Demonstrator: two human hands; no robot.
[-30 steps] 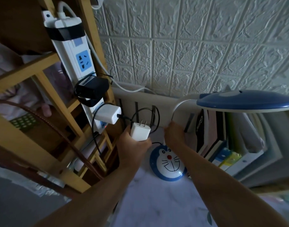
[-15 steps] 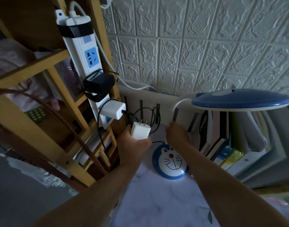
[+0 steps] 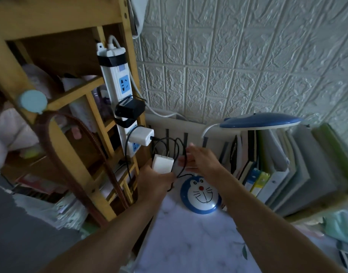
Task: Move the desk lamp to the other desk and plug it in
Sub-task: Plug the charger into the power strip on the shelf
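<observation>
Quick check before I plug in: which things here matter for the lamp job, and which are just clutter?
For the job:
- desk lamp, standing on the desk
- white plug adapter, held in the left hand
- black cord, by the right hand
- power strip, top blue socket free

Just lying about:
- black charger and white charger, already plugged in
- books
- brown strap

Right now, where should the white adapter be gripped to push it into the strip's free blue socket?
Grip the adapter by its flat sides at the rear end, coming from below, as the left hand does. Its prongs point up and must stay bare. The open blue socket on the strip faces out, so the fingers should likely stay behind the prong face.
</observation>
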